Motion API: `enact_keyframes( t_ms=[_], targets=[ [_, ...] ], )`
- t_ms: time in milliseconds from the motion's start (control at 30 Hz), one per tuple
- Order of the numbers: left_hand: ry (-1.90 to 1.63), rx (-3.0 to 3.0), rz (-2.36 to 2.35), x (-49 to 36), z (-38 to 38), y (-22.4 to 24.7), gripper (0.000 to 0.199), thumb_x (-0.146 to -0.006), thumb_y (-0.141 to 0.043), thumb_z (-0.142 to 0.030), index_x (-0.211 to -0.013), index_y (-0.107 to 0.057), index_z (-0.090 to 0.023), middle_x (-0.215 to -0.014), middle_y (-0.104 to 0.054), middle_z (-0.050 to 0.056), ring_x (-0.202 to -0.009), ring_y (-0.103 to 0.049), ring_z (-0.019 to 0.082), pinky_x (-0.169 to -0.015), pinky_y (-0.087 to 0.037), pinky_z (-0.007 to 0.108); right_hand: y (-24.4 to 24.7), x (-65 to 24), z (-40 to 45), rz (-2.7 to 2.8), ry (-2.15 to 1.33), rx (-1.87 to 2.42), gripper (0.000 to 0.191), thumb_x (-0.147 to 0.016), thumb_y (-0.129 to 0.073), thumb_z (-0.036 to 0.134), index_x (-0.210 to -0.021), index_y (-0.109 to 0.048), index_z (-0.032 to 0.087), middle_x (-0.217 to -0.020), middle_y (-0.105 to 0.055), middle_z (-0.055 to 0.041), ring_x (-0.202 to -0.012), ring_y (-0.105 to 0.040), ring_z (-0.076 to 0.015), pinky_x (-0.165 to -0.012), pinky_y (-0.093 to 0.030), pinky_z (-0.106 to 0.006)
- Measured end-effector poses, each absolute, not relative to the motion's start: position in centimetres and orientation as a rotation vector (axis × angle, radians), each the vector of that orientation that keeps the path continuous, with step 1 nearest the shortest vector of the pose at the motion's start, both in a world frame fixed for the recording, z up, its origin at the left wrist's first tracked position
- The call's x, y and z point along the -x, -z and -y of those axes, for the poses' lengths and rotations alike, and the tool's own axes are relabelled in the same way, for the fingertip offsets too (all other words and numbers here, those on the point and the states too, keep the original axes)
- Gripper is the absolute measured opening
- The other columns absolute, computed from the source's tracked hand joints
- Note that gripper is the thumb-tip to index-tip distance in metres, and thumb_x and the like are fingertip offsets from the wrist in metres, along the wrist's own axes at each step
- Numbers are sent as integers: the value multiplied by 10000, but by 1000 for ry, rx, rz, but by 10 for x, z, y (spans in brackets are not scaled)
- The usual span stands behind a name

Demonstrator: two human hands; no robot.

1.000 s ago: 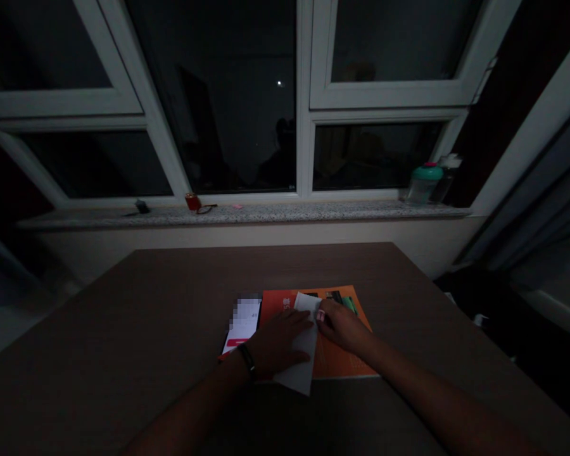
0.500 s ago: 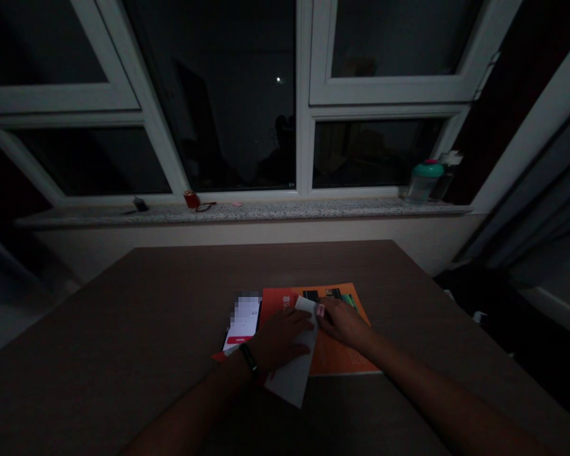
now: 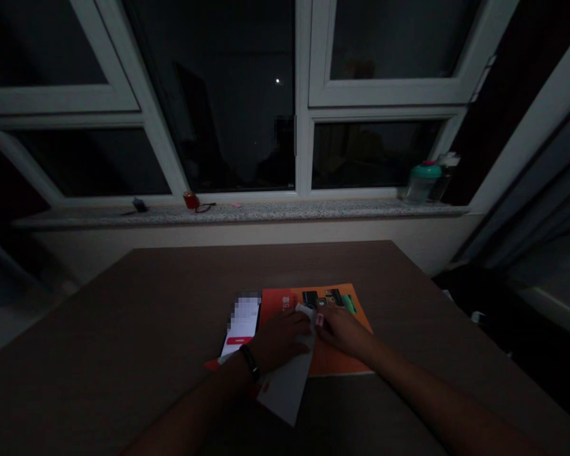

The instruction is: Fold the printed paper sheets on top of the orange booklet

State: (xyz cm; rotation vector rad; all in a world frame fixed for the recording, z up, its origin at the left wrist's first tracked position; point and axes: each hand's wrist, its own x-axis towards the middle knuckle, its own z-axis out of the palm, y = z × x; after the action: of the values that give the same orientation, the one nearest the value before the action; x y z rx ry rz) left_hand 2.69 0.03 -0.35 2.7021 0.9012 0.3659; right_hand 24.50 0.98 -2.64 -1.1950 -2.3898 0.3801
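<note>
A folded sheet of white paper (image 3: 287,386) lies slantwise over an orange-and-red booklet (image 3: 337,361), its lower corner reaching past the booklet's near edge. My left hand (image 3: 285,339), with a dark band on the wrist, rests on the sheet with its fingers stretched out over it. At the sheet's upper right edge, my right hand (image 3: 342,329) has its fingers closed around a small pale pink object (image 3: 320,319), whose kind I cannot make out in the dim light. A lit phone (image 3: 242,322) lies left of my left hand, by the booklet's left side.
The brown table (image 3: 180,278) stands before a granite windowsill (image 3: 266,212). On the sill are a green-lidded bottle (image 3: 424,180), a clear bottle (image 3: 447,174), a small red item (image 3: 190,201) and a small dark item (image 3: 139,204). A curtain (image 3: 527,171) hangs at right.
The paper has shifted slightly down and left, its lower corner now nearer to me. My right hand has slid a little down along the paper's edge, while my left hand stays on it.
</note>
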Motion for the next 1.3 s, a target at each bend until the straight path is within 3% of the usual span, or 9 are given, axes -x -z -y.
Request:
enact_keyframes(
  t_ms=[167,467,600,900,1000,1133,1300],
  targets=[
    [-399,-2697,-919,-24,0,9,380,-847,-713,-253,-1195,-559,-247,-1357,-531,36,-1275,-443,256,-1058,-360,444,29,-249,-21,2276,-354,1317,72,-882,-475,168,-834,-529,176,-810,-624,-61,-738,-574,-181,-646,-349,-255],
    [-404,-2756,-886,-25,3,8,453,-890,-640,-232,-1315,-488,-264,-1356,-524,42,-1269,-443,247,-1075,-352,444,28,-246,-8,2390,-402,1176,59,-855,-499,150,-857,-549,182,-836,-638,-59,-767,-584,-186,-666,-369,-261],
    [-385,-2775,-910,-23,2,9,367,-890,-644,-273,-1242,-542,-250,-1366,-522,48,-1280,-440,263,-1059,-373,459,30,-250,-19,2261,-319,1331,72,-876,-485,160,-844,-546,179,-831,-643,-64,-758,-591,-186,-659,-371,-264],
    [-345,-2805,-911,-22,5,7,523,-860,-672,-416,-1320,-498,-236,-1413,-474,92,-1309,-414,304,-1082,-349,493,39,-258,-27,2101,-242,1283,99,-903,-444,178,-858,-531,190,-866,-603,-69,-812,-571,-200,-719,-415,-286],
    [-329,-2834,-938,-23,5,8,524,-881,-647,-396,-1359,-473,-267,-1440,-445,79,-1333,-384,301,-1098,-329,496,39,-260,-25,2040,-326,1283,105,-873,-470,155,-938,-540,198,-889,-624,-59,-814,-585,-199,-726,-424,-286],
    [-304,-2847,-961,-23,7,7,542,-885,-634,-425,-1379,-464,-284,-1468,-410,88,-1348,-360,316,-1096,-328,511,34,-261,-21,2030,-414,1313,289,-833,-497,123,-1101,-529,225,-984,-656,-43,-879,-610,-201,-764,-432,-286],
    [-308,-2876,-977,-22,8,10,549,-880,-632,-418,-1384,-458,-286,-1487,-381,96,-1358,-346,328,-1095,-322,513,30,-261,-18,2100,-435,1276,157,-835,-493,122,-942,-558,217,-934,-655,-32,-841,-612,-183,-723,-421,-260]
  ],
)
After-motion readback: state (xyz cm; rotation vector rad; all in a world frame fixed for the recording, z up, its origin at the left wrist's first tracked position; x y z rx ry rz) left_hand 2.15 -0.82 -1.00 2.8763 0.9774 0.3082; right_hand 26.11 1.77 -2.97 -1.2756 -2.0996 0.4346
